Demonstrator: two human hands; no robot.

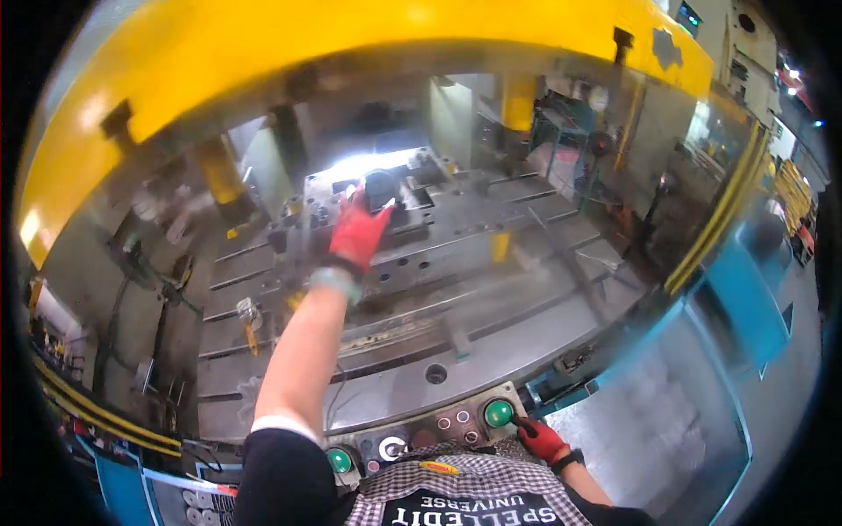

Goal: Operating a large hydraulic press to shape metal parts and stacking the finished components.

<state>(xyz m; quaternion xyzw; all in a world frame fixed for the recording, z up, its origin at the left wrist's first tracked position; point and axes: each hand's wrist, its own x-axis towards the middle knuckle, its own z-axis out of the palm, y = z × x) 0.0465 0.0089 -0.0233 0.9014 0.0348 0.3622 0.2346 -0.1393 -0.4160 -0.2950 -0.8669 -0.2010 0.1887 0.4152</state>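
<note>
My left hand point(360, 232), in a red glove with pale fingertips, reaches far forward over the metal die point(421, 197) on the press bed. Its thumb and fingers are spread around the near side of a dark round part point(380, 184); blur hides whether they touch it. My right hand point(544, 440), also red-gloved with dark fingertips, is low at the right end of the control panel point(452, 427). Its fingers stretch to the edge of a large green push button point(498, 413), and I see nothing held in it.
The yellow press frame point(351, 35) arches overhead. A slotted steel bed point(517, 320) spreads below it. Another green button point(338, 460) is at the panel's left. Yellow guard bars point(719, 210) stand on the right, near a blue-framed sheet-metal surface point(649, 412). A bright light strip point(373, 164) glows behind the die.
</note>
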